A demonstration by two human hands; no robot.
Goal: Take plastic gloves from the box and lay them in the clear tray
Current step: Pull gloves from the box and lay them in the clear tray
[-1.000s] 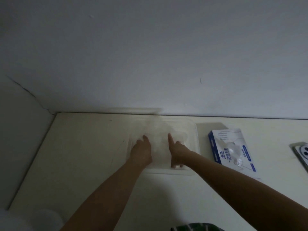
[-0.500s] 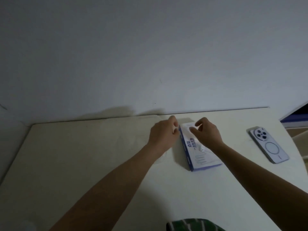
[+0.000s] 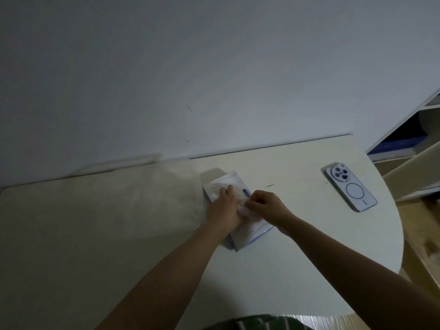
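**Pulling a glove out of the box**

The pale table (image 3: 297, 258) fills the lower frame, its far edge against the wall. On its left half lies the clear tray (image 3: 195, 201), motion-blurred and hard to read; I cannot tell what it holds. Just right of the tray's right wall sits the box (image 3: 228, 181), flat on the table with its printed face up. A phone (image 3: 351, 186) lies camera-side up, well apart on the far right.

Both hands meet over the middle of the box. The left hand (image 3: 225, 208) lies across it with fingers stretched forward, grasping nothing and seemingly pressing the box down. The right hand (image 3: 266, 206) has its fingers bent inward at a crumple of clear film, the glove (image 3: 242, 206), at the box's opening. It looks like a pinch, though blur hides the fingertips.

To do this step well, the left hand should pin the box flat while the right draws the film up and out slowly. That way one glove comes free, not a clump. The glove then goes left over the tray wall and is spread flat inside.
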